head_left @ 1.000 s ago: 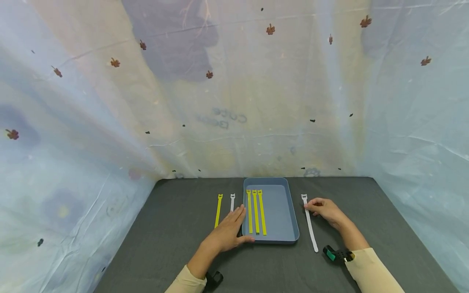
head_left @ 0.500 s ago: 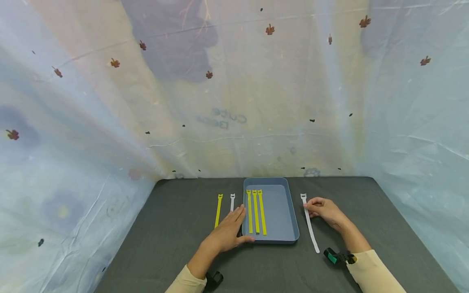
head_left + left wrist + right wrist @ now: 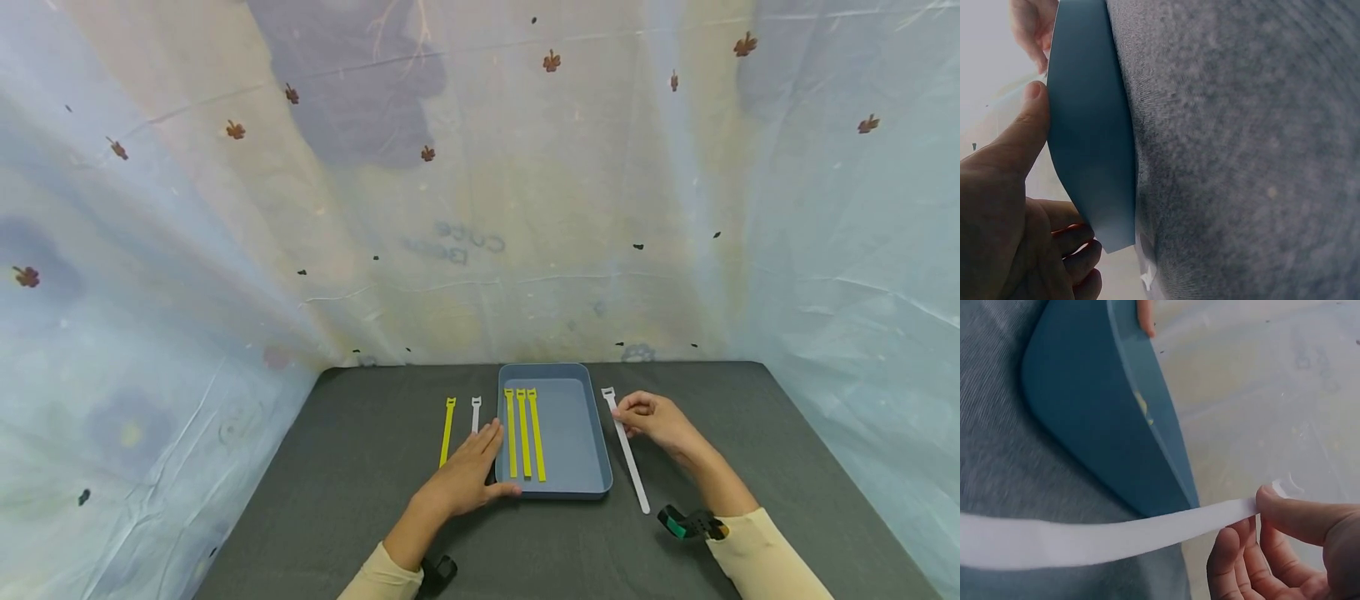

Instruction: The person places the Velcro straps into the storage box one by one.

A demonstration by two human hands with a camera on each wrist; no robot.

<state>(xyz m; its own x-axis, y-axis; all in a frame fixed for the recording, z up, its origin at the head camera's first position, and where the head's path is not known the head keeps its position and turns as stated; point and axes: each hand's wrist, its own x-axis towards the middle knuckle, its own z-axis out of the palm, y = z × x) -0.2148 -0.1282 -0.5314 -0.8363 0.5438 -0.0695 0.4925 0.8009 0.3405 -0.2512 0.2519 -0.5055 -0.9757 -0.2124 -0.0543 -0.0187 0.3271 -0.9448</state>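
Note:
My right hand [image 3: 660, 423] pinches a white cable tie [image 3: 630, 465] near its slotted head, thumb against fingertips. The strap slants down toward me beside the tray's right wall; in the right wrist view the white cable tie [image 3: 1085, 545] stretches across in front of the tray. A shallow blue-grey tray [image 3: 573, 492] stands mid-table. Inside its left half lie three yellow cable ties [image 3: 524, 437], side by side with heads at the far end. My left hand [image 3: 467, 475] rests along the tray's left side, fingers extended and thumb at the near rim [image 3: 1054, 134].
Left of the tray, another yellow cable tie [image 3: 447, 429] and a white one [image 3: 476, 414] lie on the dark grey tablecloth [image 3: 360, 492], partly hidden by the left hand. A patterned plastic curtain [image 3: 480, 208] hangs behind the table and along its sides.
My right hand has moved slightly left and away from me, bringing the white cable tie's head closer to the tray's right rim. The left hand and tray have stayed put.

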